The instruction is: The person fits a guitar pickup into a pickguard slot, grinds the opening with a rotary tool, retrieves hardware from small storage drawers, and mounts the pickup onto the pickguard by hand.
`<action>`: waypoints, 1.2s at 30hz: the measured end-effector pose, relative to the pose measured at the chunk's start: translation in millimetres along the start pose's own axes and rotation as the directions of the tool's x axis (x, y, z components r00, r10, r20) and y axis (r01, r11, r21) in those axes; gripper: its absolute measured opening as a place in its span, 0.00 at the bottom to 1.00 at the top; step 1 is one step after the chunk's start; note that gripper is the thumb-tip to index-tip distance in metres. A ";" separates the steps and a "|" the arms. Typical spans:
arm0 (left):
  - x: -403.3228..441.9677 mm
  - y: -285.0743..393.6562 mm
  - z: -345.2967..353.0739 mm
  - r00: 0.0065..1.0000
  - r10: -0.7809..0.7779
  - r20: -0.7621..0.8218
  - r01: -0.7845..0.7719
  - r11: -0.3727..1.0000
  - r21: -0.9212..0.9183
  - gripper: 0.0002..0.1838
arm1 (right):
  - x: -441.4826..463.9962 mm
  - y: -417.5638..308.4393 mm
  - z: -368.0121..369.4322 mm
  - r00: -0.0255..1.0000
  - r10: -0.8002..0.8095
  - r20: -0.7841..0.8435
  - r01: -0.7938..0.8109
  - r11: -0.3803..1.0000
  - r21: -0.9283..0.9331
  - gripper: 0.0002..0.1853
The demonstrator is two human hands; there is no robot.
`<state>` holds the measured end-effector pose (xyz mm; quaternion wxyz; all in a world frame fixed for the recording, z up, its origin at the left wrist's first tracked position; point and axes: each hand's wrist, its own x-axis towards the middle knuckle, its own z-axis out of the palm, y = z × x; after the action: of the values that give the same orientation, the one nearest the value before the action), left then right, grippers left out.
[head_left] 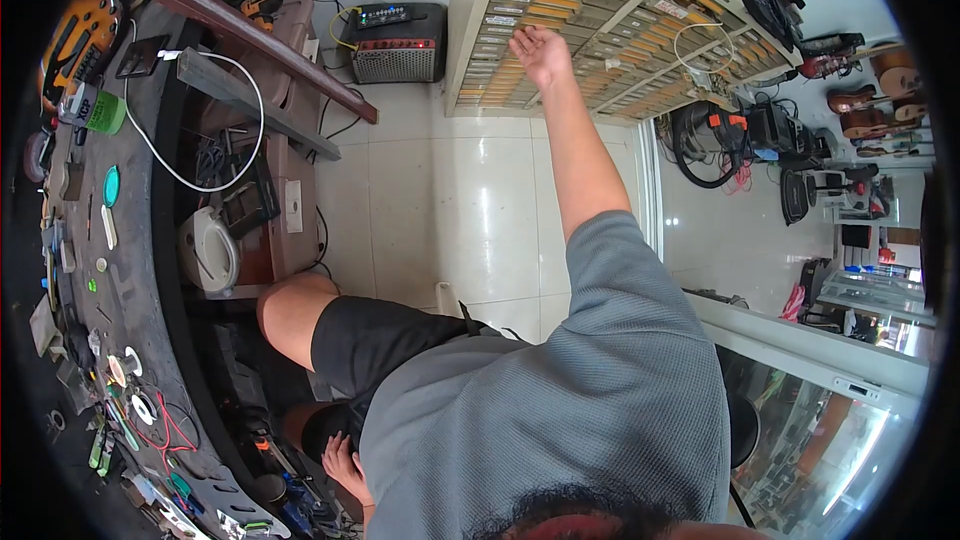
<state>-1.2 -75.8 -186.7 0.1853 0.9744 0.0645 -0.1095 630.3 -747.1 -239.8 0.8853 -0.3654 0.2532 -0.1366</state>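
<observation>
My right hand (541, 56) is at the end of my outstretched arm, in front of a tall cabinet (452, 60) of small labelled drawers. Its palm shows, and the fingers are partly bent and apart at the drawer fronts (520, 2). Whether the fingertips touch a drawer I cannot tell. My left hand (346, 467) rests by my lap at the bottom, against my black shorts, fingers spread and holding nothing that I can see.
Along the left runs a dark workbench (135, 285) strewn with small tools, wire spools and a green cup (104, 112). An amplifier (400, 45) stands on the tiled floor (430, 175) beside the cabinet. Guitars (868, 122) hang at far right, past a sliding glass door (800, 350).
</observation>
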 end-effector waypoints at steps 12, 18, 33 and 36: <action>7.4 9.4 -3.1 1.000 0.000 -0.018 -0.001 0.999 -0.043 0.24 | 6.1 10.8 -3.6 0.991 -0.102 -0.092 0.085 0.982 -0.171 0.13; 10.8 7.7 -3.4 1.000 0.000 -0.019 -0.001 0.999 -0.054 0.25 | -0.5 -7.8 5.8 0.987 -0.092 -0.133 0.032 0.920 -0.391 0.13; 8.2 3.4 1.2 0.999 0.009 -0.045 -0.010 0.999 -0.036 0.26 | -37.4 -51.2 51.3 0.988 -0.144 0.061 0.136 0.983 0.125 0.09; 8.9 -0.8 2.7 0.999 0.027 -0.045 -0.029 0.999 -0.041 0.26 | -49.0 -43.3 44.2 0.982 -0.181 0.046 0.171 0.972 0.162 0.08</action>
<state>6.8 -75.3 -191.5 0.2056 0.9733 0.0571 -0.0839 611.2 -730.8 -165.0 0.9030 -0.3193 0.1814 -0.2230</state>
